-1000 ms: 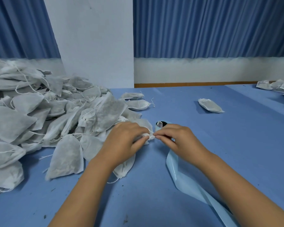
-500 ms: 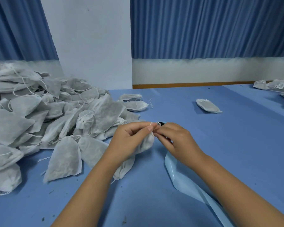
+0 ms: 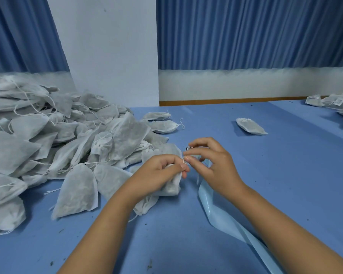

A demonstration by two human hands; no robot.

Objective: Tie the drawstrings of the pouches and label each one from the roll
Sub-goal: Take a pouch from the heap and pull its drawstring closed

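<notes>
My left hand grips a small white drawstring pouch at its neck, lifted just off the blue table. My right hand meets it fingertip to fingertip and pinches the pouch's thin white drawstring. Behind the right hand, the label roll is almost hidden; only a dark bit shows. Its pale blue backing strip trails from under the right hand toward the lower right.
A big heap of grey-white pouches covers the table's left side. One pouch lies alone at the back centre-right. Several labelled pouches sit at the far right edge. A white pillar and blue curtains stand behind.
Both hands have lifted slightly with the pouch; the right hand's fingers have spread and raised while working the drawstring. The left hand has turned its grip on the pouch neck.
</notes>
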